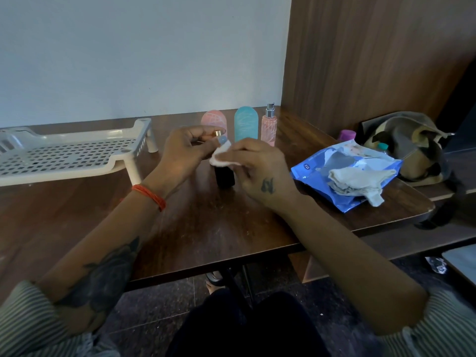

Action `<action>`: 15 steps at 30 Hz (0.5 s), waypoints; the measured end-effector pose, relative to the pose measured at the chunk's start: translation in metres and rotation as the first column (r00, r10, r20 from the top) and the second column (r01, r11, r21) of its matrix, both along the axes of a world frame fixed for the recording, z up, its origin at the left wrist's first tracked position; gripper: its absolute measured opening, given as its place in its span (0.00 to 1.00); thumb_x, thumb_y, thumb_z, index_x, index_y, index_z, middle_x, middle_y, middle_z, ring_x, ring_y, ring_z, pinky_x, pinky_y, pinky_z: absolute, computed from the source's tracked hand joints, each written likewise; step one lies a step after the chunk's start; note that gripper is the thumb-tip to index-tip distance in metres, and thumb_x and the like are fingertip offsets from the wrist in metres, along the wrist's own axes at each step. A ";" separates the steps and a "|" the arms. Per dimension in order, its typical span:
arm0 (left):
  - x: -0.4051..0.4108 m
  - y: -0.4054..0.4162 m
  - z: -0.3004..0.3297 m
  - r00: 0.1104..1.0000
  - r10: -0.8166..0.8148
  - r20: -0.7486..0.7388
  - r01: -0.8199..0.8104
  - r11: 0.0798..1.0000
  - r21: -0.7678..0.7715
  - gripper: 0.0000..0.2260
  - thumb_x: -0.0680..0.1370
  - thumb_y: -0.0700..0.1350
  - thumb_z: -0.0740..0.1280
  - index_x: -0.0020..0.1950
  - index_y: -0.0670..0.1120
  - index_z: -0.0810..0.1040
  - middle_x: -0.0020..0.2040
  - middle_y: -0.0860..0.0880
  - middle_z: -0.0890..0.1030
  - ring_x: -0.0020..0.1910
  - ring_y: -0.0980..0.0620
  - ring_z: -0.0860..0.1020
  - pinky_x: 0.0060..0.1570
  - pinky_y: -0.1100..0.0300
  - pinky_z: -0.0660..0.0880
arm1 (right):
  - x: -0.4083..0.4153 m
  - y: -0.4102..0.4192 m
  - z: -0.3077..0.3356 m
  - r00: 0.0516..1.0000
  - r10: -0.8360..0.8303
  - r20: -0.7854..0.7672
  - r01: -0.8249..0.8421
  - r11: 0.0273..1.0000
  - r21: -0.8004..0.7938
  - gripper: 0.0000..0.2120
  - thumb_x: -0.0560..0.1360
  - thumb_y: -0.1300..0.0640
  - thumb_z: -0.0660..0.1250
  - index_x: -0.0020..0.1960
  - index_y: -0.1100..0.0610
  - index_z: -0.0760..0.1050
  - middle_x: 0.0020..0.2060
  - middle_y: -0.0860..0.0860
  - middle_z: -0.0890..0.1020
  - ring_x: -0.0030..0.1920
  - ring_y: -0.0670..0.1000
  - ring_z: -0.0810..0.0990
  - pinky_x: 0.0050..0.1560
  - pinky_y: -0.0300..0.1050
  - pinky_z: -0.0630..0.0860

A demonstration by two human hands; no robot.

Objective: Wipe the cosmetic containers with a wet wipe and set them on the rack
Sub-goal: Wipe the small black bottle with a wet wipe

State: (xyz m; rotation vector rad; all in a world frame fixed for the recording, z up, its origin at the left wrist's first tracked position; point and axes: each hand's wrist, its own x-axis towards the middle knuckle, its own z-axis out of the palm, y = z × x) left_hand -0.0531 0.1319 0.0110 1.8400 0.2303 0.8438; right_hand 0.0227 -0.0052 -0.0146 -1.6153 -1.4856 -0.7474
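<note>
left hand (pixel 185 148) grips dark bottle (pixel 224 177) by gold cap, base near table (pixel 231 228) | right hand (pixel 253 166) pinches wet wipe (pixel 220 157) | advice: rotate bottle, wipe all round.

Dark bottle (pixel 224 177), gold cap, upright on desk (pixel 231 228), partly hidden by hands. White wipe (pixel 219 157), folded, against its upper part. Pink container (pixel 213 122), teal container (pixel 246 127), pink spray bottle (pixel 269 127): upright, in a row behind. White perforated rack (pixel 72 153), left, nothing on it.
</note>
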 end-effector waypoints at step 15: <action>-0.003 0.002 0.001 0.998 -0.051 -0.022 0.052 0.997 0.053 0.11 0.74 0.37 0.69 0.53 0.49 0.80 0.37 0.57 0.83 0.42 0.55 0.80 0.46 0.62 0.79 | 0.000 -0.001 0.001 0.994 -0.108 -0.005 0.108 0.991 0.075 0.09 0.70 0.66 0.63 0.45 0.61 0.81 0.42 0.57 0.81 0.42 0.56 0.80 0.41 0.49 0.78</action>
